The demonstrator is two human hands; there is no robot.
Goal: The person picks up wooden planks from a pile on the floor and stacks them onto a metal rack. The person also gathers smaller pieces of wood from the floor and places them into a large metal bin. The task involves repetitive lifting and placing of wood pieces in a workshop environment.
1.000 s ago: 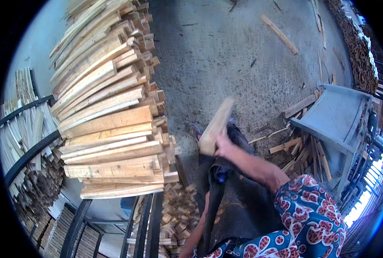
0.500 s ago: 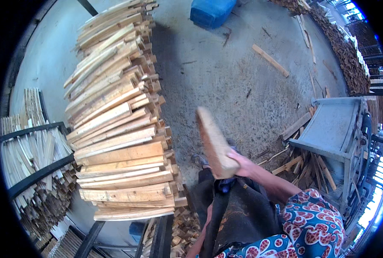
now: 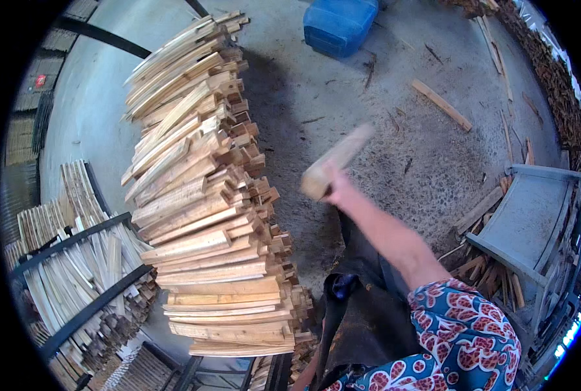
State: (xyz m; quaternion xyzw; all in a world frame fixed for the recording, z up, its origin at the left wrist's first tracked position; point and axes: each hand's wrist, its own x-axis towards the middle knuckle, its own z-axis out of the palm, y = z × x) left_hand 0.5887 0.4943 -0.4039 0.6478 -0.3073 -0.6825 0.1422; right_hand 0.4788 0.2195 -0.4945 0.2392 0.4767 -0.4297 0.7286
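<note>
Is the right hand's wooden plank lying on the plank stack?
No, the right hand grips the wooden plank apart from the plank stack, with concrete floor visible between.

Wears a short-sleeved teal shirt (image 3: 463, 332) at near right, printed with red, white-edged rounded shapes. Goes bare from the right sleeve (image 3: 437, 296) to the ungloved right hand (image 3: 335, 184). Has a creased, black apron-like garment (image 3: 375, 329) farther left, marked with tan flecks, showing dark blue fabric (image 3: 342, 285) in a fold.

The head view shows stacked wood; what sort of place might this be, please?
Probably a timber workshop or store: a long stack of cut boards, loose pieces beside a grey stand, and a wood piece in the right hand.
</note>
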